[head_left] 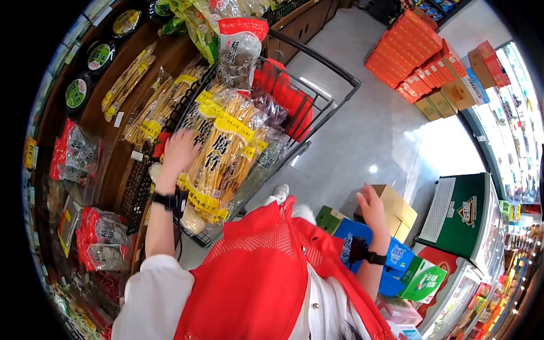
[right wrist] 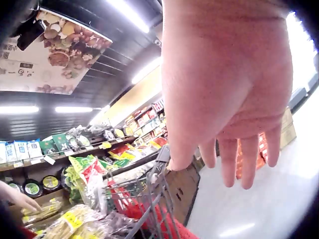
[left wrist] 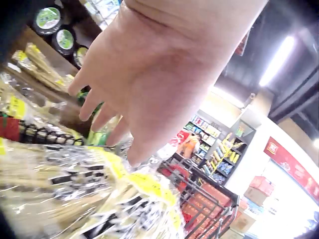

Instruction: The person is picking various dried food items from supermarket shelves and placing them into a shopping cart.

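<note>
Clear bags of dried tofu sticks (head_left: 226,141) with yellow bands are piled in a shopping cart (head_left: 334,93). My left hand (head_left: 180,150) hovers at the pile's left side, beside the shelf, its fingers extended. In the left wrist view the same hand (left wrist: 149,84) holds nothing, with the bags below its fingertips. My right hand (head_left: 373,208) is held out to the right, away from the cart and above the floor. Its fingers are spread loosely and grip nothing, as the right wrist view of the hand (right wrist: 234,94) shows.
On the left shelf lie more dried tofu stick packs (head_left: 129,82), round black containers (head_left: 78,92) and red-and-clear bags (head_left: 102,238). A red-topped bag (head_left: 242,48) stands at the cart's far end. Cartons (head_left: 396,209) and a green chest (head_left: 459,215) stand right; red boxes (head_left: 405,48) are stacked beyond.
</note>
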Demonstrator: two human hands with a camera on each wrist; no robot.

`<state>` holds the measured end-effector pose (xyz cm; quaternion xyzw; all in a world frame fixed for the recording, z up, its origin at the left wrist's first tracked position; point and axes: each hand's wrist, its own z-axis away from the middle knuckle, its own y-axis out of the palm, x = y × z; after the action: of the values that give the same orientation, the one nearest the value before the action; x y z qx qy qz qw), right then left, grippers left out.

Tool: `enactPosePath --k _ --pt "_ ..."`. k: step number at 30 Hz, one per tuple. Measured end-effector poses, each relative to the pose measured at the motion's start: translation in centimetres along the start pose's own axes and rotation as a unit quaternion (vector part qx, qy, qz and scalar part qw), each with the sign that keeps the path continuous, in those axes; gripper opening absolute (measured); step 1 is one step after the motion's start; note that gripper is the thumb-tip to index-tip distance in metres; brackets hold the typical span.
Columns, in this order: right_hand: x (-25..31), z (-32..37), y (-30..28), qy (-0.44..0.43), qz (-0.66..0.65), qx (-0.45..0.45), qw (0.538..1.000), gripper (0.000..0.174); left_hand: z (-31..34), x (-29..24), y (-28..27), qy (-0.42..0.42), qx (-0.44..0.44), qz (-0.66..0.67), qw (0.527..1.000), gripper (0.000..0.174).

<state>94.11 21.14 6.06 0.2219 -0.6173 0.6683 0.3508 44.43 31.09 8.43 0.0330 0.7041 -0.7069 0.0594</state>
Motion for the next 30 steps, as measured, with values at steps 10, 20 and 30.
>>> enactPosePath --k 10,20,30 --pt "-3.1 -13.2 -8.1 0.046 0.024 0.079 0.996 0.041 -18.5 -14.6 -5.3 0.154 -0.26 0.086 0.95 0.047" --pt "2.2 -28.2 -12.7 -0.132 0.034 0.139 0.981 0.035 -29.7 -14.8 -7.9 0.174 -0.079 -0.281 0.94 0.014" --pt "9.5 -30.6 -11.0 -0.229 -0.068 0.311 0.92 0.033 -9.6 -16.6 -15.3 0.034 -0.269 -0.103 0.957 0.011"
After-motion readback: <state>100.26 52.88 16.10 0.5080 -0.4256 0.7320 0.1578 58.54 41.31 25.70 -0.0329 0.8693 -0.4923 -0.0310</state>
